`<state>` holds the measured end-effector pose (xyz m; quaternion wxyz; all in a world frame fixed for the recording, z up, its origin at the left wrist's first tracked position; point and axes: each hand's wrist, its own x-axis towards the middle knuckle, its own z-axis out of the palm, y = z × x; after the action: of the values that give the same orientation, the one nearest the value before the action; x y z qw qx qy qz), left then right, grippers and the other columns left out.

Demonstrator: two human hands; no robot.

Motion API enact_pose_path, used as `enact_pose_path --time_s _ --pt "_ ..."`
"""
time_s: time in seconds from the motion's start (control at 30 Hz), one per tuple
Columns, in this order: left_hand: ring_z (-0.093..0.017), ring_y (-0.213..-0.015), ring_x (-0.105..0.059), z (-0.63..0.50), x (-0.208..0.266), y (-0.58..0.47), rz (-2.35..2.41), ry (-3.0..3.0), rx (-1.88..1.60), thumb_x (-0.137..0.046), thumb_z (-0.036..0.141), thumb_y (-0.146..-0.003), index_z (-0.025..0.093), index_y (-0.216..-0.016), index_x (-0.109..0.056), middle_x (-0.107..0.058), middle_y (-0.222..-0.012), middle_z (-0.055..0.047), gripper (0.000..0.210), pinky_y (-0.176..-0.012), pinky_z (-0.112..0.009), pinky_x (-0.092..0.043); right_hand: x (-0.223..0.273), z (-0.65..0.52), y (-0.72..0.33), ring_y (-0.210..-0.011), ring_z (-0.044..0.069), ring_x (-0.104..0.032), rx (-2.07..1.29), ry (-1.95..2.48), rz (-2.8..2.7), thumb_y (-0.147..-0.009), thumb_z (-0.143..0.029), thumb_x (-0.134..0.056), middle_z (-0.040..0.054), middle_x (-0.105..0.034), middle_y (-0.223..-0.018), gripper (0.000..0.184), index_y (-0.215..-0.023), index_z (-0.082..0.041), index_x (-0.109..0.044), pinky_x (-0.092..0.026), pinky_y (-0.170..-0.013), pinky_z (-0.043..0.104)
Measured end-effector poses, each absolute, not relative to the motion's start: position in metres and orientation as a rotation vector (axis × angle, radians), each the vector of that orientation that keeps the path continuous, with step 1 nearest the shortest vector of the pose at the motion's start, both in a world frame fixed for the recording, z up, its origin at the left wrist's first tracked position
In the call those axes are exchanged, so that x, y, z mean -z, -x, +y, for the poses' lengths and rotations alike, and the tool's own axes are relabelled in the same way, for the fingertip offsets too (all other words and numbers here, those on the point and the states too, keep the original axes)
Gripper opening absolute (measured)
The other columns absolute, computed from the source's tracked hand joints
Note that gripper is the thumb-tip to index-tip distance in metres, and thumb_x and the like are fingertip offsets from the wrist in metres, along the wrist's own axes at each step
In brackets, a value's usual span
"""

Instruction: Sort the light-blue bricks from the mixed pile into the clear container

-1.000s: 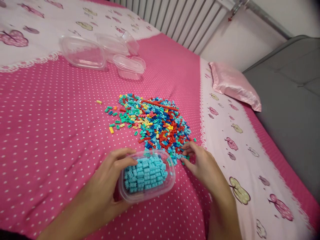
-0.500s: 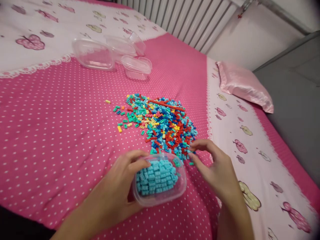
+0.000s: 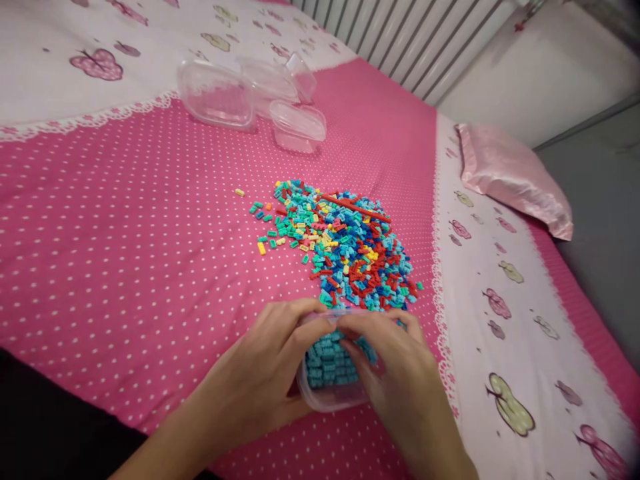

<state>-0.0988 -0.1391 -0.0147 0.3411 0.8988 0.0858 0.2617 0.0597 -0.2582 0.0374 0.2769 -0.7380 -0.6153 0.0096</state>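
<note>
A clear plastic container is gripped at its left side by my left hand, thumb over the rim. Inside it, light-blue toy bricks stand packed in tight rows. My right hand reaches over the container, its thumb and fingers closed in a pinch just above the bricks near the left thumb. Whatever is between those fingertips is hidden. Just beyond the container lies a loose pile of small toy bricks in blue, red, green and yellow.
Several clear plastic containers stand at the back of the pink dotted sheet. A long red strip lies on the pile. Stray bricks, one yellow, lie left of it. A pink pillow rests at right, below a white radiator.
My right hand has moved left from the edge of the brick pile to over the container. The view has shifted, and the left hand still grips the container.
</note>
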Motion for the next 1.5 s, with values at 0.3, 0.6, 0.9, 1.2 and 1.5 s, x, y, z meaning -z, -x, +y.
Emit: enact_pose_path --time_s 0.3,0.6,0.9,1.2,1.5 --pt "-0.025 -0.125 -0.054 -0.139 0.017 0.098 0.234 -2.315 -0.658 -0.076 0.031 -0.085 0.025 -0.144 -0.035 -0.05 -0.139 -0.01 0.071 -0.104 -0.039 -0.051 -0.035 -0.259 -0.061 -0.083 0.013 -0.073 -0.001 1.957 -1.644 -0.096 -0.008 -0.061 -0.0074 -0.08 -0.098 0.022 -0.105 -0.028 -0.066 -0.032 -0.101 0.033" --pt "-0.027 -0.126 -0.054 -0.139 0.016 0.101 0.241 -2.305 -0.645 -0.073 0.035 -0.088 0.028 -0.142 -0.035 -0.051 -0.139 -0.01 0.066 -0.104 -0.042 -0.052 -0.045 -0.262 -0.065 -0.081 0.013 -0.072 0.018 1.973 -1.564 -0.094 -0.011 -0.064 -0.0077 -0.079 -0.094 0.019 -0.101 -0.028 -0.066 -0.04 -0.099 0.034" --pt "-0.027 -0.129 -0.051 -0.138 0.024 0.108 0.355 -2.325 -0.597 -0.063 0.024 -0.088 0.032 -0.14 -0.04 -0.048 -0.142 -0.007 0.058 -0.105 -0.041 -0.051 -0.052 -0.3 -0.154 -0.084 0.023 -0.071 -0.15 2.314 -1.393 -0.093 -0.031 -0.065 0.0046 -0.076 -0.093 0.011 -0.094 -0.024 -0.074 -0.053 -0.077 0.037" --pt "-0.029 -0.128 -0.051 -0.136 0.019 0.108 0.348 -2.394 -0.561 -0.063 0.021 -0.085 0.033 -0.136 -0.045 -0.048 -0.142 -0.007 0.055 -0.101 -0.044 -0.052 -0.019 -0.283 -0.145 -0.094 0.03 -0.062 0.064 2.431 -1.426 -0.088 -0.028 -0.07 0.009 -0.07 -0.093 0.008 -0.087 -0.022 -0.076 -0.049 -0.085 0.046" --pt "-0.029 -0.126 -0.051 -0.136 0.017 0.108 0.328 -2.382 -0.542 -0.066 0.018 -0.081 0.031 -0.135 -0.045 -0.048 -0.141 -0.009 0.059 -0.099 -0.043 -0.054 -0.043 -0.282 -0.131 -0.081 0.021 -0.064 0.005 2.18 -1.212 -0.087 -0.022 -0.064 0.0022 -0.073 -0.088 0.009 -0.093 -0.023 -0.071 -0.05 -0.078 0.035"
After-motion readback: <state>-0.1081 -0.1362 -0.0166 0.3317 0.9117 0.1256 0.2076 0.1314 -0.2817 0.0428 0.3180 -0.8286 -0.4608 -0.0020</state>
